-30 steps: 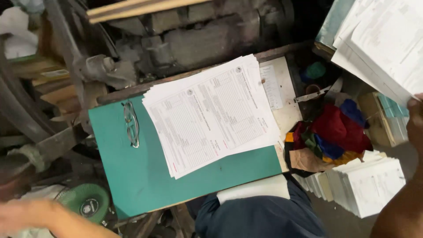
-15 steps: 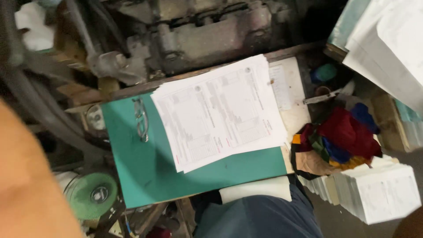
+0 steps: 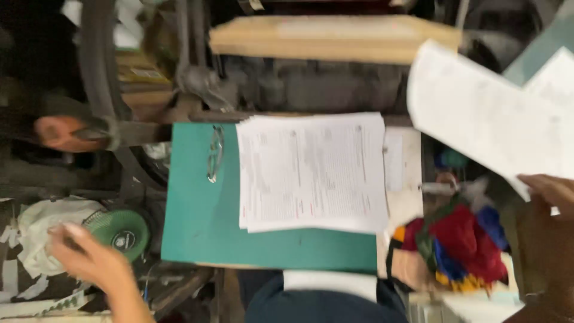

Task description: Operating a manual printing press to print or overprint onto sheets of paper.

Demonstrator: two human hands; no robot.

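A stack of white papers [image 3: 312,172] lies on an open green folder [image 3: 203,209] on the surface. The right hand [image 3: 553,190] grips a white sheet [image 3: 487,113] up at the right, blurred. The left hand [image 3: 89,257] is open beside a round green lid [image 3: 119,230]. Bright cloth [image 3: 460,239] is smeared and hard to make out.

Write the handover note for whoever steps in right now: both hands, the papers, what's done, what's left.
Right hand: holds a sheaf of printed sheets raised at upper right.
Left hand: empty, open, low left by a green round tin.
Paper stack lies on the open green binder, right of its metal ring clip. Multicoloured cloth sits to the right.
Done: one stack laid down.
Left: held sheets not yet set down.
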